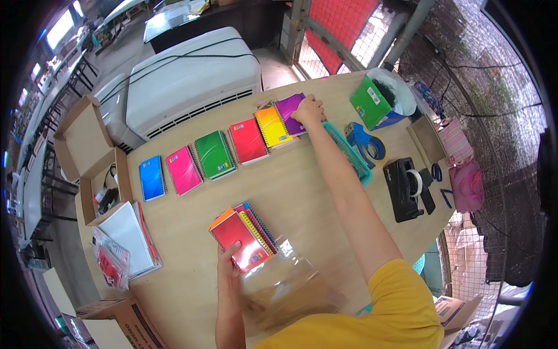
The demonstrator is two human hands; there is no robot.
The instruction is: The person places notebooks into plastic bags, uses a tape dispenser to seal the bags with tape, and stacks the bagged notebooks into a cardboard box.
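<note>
My left hand (229,260) grips a small stack of spiral notebooks, its thumb over the red notebook (247,238) on top. Orange, yellow and blue edges fan out beneath it. At the far end of a row, my right hand (308,110) is closed around the right side of a purple spiral notebook (286,108); its fingertips are partly hidden. Leftward along the row lie a yellow notebook (271,125), a red notebook (249,141), a green notebook (214,154), a pink notebook (183,169) and a blue notebook (151,178). Clear plastic wrap (293,270) lies below the stack.
Right of my arm are a teal basket (361,168), a blue tape dispenser (363,145), a black tape dispenser (402,195) and a green box (370,103). An open cardboard box (87,168) and white paper pads (125,238) occupy the table's left side.
</note>
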